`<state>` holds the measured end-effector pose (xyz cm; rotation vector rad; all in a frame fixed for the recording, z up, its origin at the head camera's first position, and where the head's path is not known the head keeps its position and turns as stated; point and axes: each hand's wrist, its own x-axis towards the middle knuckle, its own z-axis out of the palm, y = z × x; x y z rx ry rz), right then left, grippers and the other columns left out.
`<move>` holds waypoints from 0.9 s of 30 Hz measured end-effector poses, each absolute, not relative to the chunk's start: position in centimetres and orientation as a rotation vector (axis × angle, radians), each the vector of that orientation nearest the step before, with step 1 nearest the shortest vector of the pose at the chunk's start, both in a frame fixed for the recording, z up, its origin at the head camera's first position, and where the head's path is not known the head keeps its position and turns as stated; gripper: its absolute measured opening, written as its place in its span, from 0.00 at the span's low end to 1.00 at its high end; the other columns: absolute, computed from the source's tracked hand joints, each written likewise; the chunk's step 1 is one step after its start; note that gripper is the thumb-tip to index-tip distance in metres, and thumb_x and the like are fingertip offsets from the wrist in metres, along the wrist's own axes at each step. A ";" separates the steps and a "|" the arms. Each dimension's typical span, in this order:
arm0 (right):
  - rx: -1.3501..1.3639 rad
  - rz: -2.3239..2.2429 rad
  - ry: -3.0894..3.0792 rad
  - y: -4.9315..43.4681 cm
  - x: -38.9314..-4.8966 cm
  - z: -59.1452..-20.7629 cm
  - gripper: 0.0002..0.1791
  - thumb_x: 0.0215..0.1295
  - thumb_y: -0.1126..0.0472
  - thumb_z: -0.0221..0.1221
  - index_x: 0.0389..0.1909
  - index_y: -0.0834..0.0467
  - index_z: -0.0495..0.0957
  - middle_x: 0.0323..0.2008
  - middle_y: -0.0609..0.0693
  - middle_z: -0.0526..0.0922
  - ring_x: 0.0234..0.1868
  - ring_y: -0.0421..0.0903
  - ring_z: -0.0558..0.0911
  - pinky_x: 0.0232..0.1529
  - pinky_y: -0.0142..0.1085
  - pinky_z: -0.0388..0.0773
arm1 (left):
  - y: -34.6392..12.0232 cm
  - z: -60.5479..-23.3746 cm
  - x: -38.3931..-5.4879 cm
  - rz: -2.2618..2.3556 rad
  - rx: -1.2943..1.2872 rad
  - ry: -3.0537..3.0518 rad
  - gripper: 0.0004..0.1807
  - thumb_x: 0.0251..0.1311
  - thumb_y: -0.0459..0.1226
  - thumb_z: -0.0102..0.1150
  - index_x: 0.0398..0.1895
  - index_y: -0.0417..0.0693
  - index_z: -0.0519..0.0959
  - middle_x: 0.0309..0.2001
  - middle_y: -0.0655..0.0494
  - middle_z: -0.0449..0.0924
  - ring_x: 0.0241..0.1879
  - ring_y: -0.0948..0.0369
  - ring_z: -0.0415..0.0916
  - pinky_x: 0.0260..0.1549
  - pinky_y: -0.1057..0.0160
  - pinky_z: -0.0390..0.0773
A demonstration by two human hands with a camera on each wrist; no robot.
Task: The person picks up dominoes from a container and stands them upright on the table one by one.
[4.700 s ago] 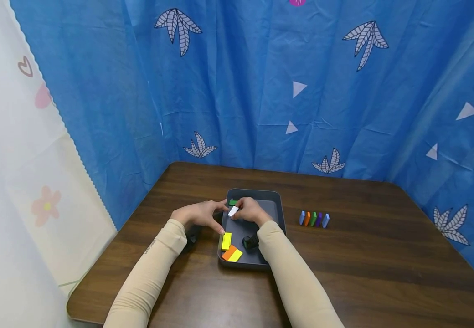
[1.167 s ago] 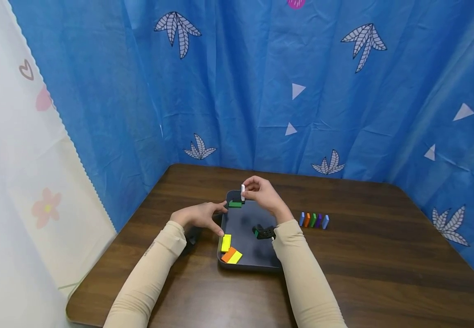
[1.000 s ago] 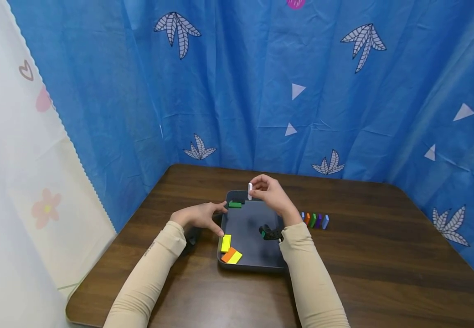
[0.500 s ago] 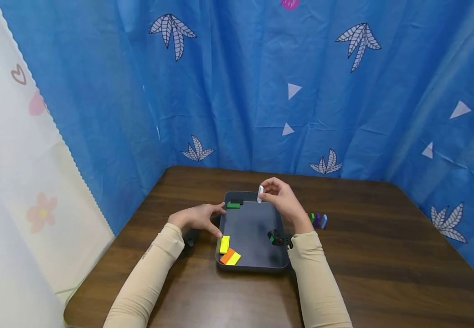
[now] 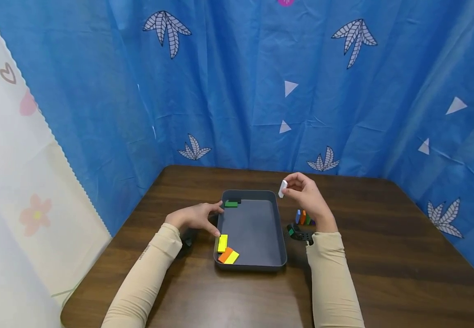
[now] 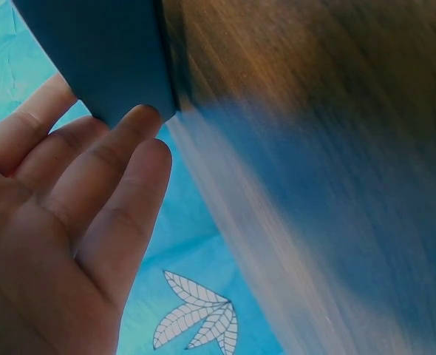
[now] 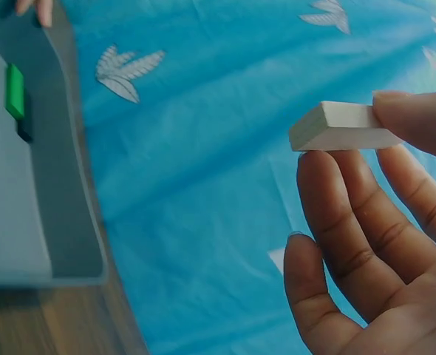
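Observation:
My right hand (image 5: pixel 307 193) pinches a white domino (image 5: pixel 283 188) between thumb and fingertips, in the air beyond the right rim of a grey tray (image 5: pixel 283 241). The right wrist view shows the same white domino (image 7: pixel 347 127) from below. My left hand (image 5: pixel 196 216) lies along the tray's left rim with its fingers extended. In the left wrist view, its fingertips (image 6: pixel 140 122) are at the tray's outer wall (image 6: pixel 122 59). Its thumb tip is close to a yellow domino (image 5: pixel 222 243) inside the tray.
Inside the tray lie a green domino (image 5: pixel 231 204) with a dark one behind it, an orange domino (image 5: pixel 225 255) and a second yellow domino (image 5: pixel 232 258). On the table right of the tray, a row of upright dominoes (image 5: pixel 303 217) is partly hidden behind my right wrist.
My right hand has lifted the white domino from the tray's far left and carried it right, past the right rim. My left hand has stayed at the left rim.

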<state>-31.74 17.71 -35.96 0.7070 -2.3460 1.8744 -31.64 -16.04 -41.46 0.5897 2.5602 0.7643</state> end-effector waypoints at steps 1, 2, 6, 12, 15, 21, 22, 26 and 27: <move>0.706 1.872 -2.339 18.2 -31.7 -35.9 0.18 0.56 0.62 0.59 0.45 0.63 0.68 0.36 0.51 0.77 0.35 0.42 0.77 0.37 0.33 0.77 | -16.1 -41.5 -31.6 0.770 0.588 2.557 0.47 0.35 0.53 0.69 0.64 0.53 0.61 0.70 0.60 0.41 0.65 0.56 0.53 0.59 0.50 0.61; 0.712 1.863 -2.332 18.6 -31.7 -35.9 0.18 0.56 0.62 0.59 0.45 0.64 0.67 0.36 0.50 0.77 0.35 0.42 0.77 0.37 0.32 0.77 | -16.1 -41.5 -31.6 0.762 0.594 2.561 0.48 0.35 0.53 0.69 0.64 0.54 0.61 0.70 0.60 0.41 0.65 0.56 0.53 0.59 0.50 0.61; 0.700 1.827 -2.314 20.2 -31.3 -35.5 0.16 0.57 0.63 0.58 0.43 0.64 0.67 0.35 0.48 0.77 0.33 0.41 0.76 0.35 0.29 0.76 | -16.1 -41.5 -31.6 0.765 0.591 2.560 0.48 0.36 0.54 0.69 0.64 0.54 0.60 0.70 0.60 0.41 0.65 0.56 0.53 0.59 0.51 0.61; 0.634 1.722 -2.374 22.1 -30.5 -35.3 0.16 0.56 0.63 0.59 0.41 0.65 0.65 0.35 0.48 0.78 0.33 0.40 0.76 0.34 0.29 0.76 | -16.2 -41.4 -31.6 0.766 0.576 2.559 0.48 0.36 0.53 0.69 0.64 0.54 0.60 0.70 0.60 0.42 0.66 0.56 0.52 0.59 0.51 0.61; 0.596 1.683 -2.396 23.2 -30.1 -35.4 0.16 0.56 0.63 0.59 0.41 0.65 0.65 0.35 0.50 0.78 0.32 0.40 0.76 0.33 0.29 0.76 | -16.2 -41.4 -31.6 0.759 0.586 2.565 0.48 0.35 0.53 0.69 0.64 0.54 0.61 0.70 0.60 0.42 0.66 0.56 0.52 0.59 0.50 0.61; 0.516 1.623 -2.376 25.2 -29.9 -36.0 0.17 0.56 0.64 0.58 0.44 0.66 0.65 0.35 0.49 0.77 0.33 0.39 0.77 0.34 0.27 0.76 | -16.2 -41.5 -31.7 0.753 0.588 2.569 0.48 0.34 0.54 0.69 0.64 0.54 0.61 0.70 0.60 0.41 0.65 0.55 0.53 0.58 0.49 0.62; 0.503 1.614 -2.368 25.5 -29.9 -36.1 0.17 0.56 0.64 0.58 0.44 0.66 0.66 0.35 0.48 0.77 0.33 0.40 0.77 0.34 0.26 0.76 | -16.2 -41.5 -31.7 0.752 0.588 2.570 0.48 0.34 0.54 0.69 0.64 0.54 0.61 0.70 0.60 0.42 0.65 0.55 0.53 0.58 0.49 0.62; 0.456 1.611 -2.326 26.4 -29.7 -36.6 0.17 0.56 0.65 0.58 0.44 0.66 0.67 0.33 0.45 0.76 0.32 0.43 0.78 0.34 0.24 0.76 | -16.3 -41.5 -31.7 0.764 0.578 2.566 0.48 0.34 0.54 0.69 0.64 0.55 0.62 0.70 0.61 0.42 0.65 0.55 0.53 0.58 0.49 0.62; 0.442 1.621 -2.314 26.6 -29.7 -36.7 0.16 0.56 0.65 0.58 0.44 0.66 0.67 0.32 0.45 0.76 0.32 0.43 0.78 0.33 0.24 0.76 | -16.3 -41.5 -31.7 0.767 0.575 2.566 0.47 0.34 0.54 0.70 0.63 0.55 0.62 0.70 0.62 0.42 0.65 0.55 0.53 0.58 0.49 0.62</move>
